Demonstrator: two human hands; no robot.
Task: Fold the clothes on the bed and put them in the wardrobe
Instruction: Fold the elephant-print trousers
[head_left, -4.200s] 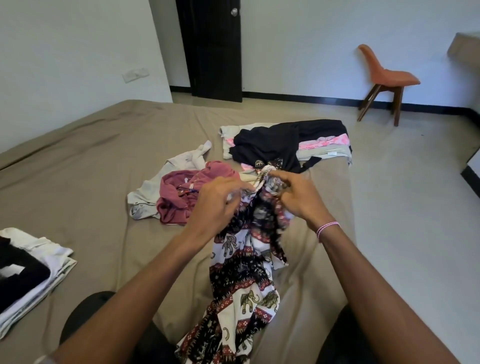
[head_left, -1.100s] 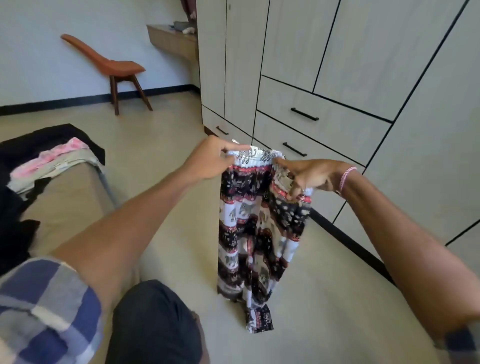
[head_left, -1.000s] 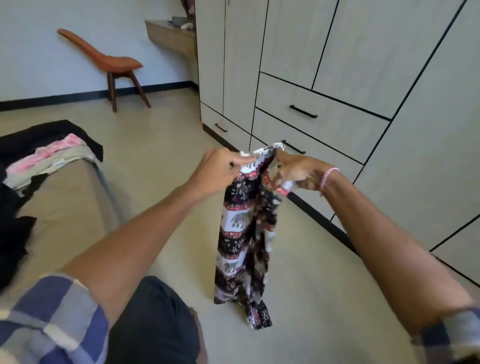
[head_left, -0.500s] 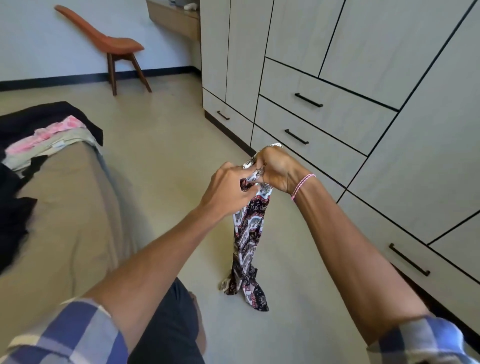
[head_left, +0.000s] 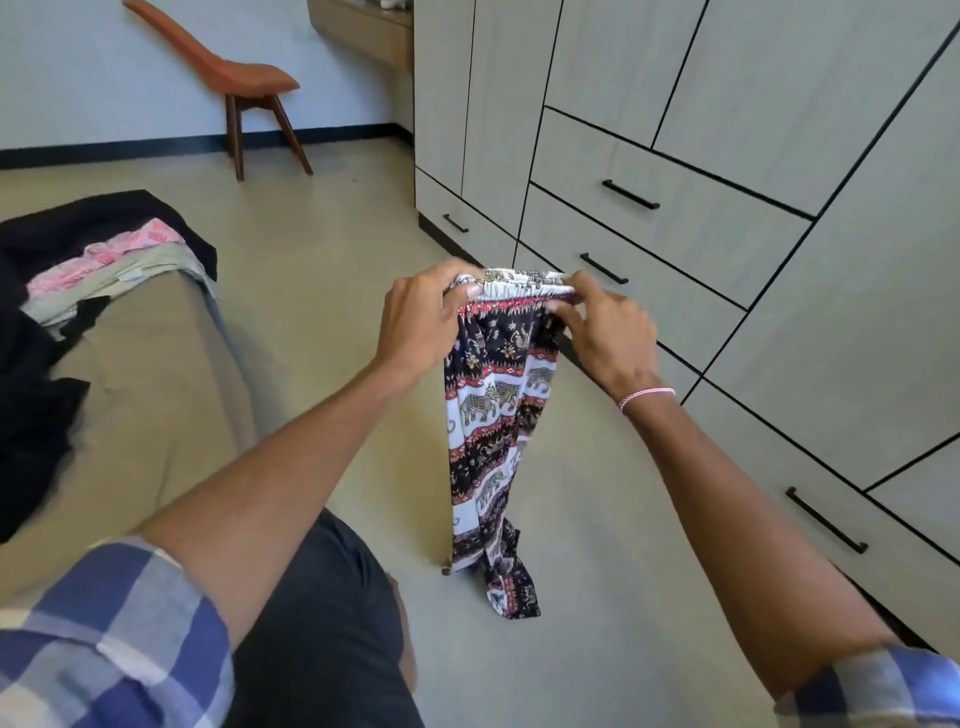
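Spreading the waistband

Clothes (head_left: 104, 249) lie far left on the bed (head_left: 156, 374). Left hand (head_left: 421, 322) pinches one waistband end of the trousers (head_left: 493, 415), right hand (head_left: 608, 332) the other; bunched a half-second ago, they now hold it stretched. Likely squared for folding; wardrobe (head_left: 727, 234), right, is shut.

Orange chair (head_left: 248, 79) against the white wall (head_left: 78, 67)

The left sleeve (head_left: 104, 639) and right sleeve (head_left: 872, 686) are plaid in blue, white and grey, cuffs pushed up (forearms bare). A thin pink-and-white braided bracelet (head_left: 645, 399) circles the right wrist. Dark trousers (head_left: 322, 623) cover the knee.
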